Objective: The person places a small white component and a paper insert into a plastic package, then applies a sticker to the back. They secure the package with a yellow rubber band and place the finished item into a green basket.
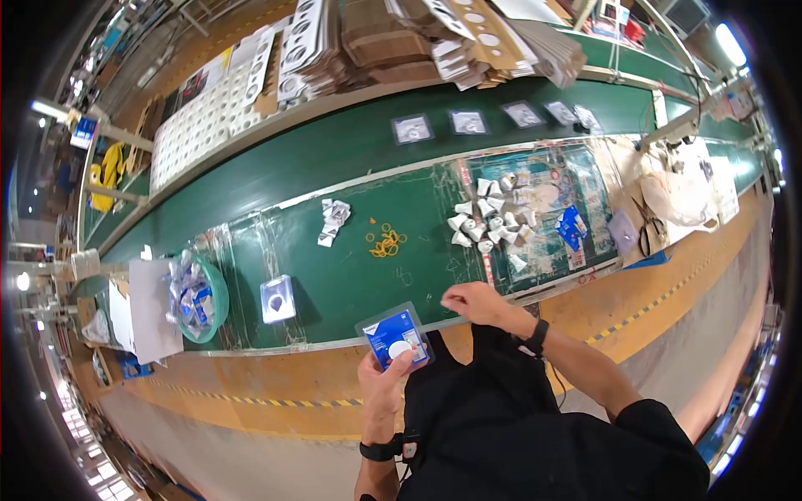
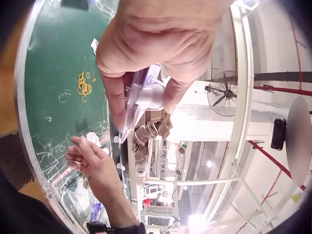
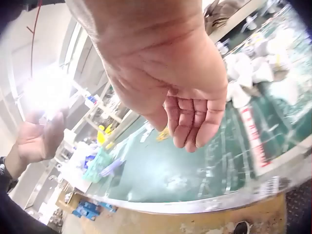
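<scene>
My left hand (image 1: 381,386) grips a clear plastic blister pack (image 1: 391,332) at its lower edge, thumb over the front. Inside the pack are a blue printed card and a white round part. Seen edge-on in the left wrist view, the clear pack (image 2: 141,100) sits between thumb and fingers. My right hand (image 1: 478,302) hovers by the bench's front edge, its fingers loosely curled with nothing visible in them. Several white cone-shaped parts (image 1: 494,219) lie in a heap beyond it. A scatter of yellow rubber bands (image 1: 388,244) lies on the green bench top (image 1: 351,288).
A green basket (image 1: 219,299) of packed items stands at the left, near another clear pack (image 1: 277,299). Blue cards (image 1: 571,227) and scissors (image 1: 645,230) lie to the right. Crumpled white paper strips (image 1: 333,220) lie mid-bench. Behind, several clear packs (image 1: 413,129) form a row below stacked cardboard (image 1: 384,42).
</scene>
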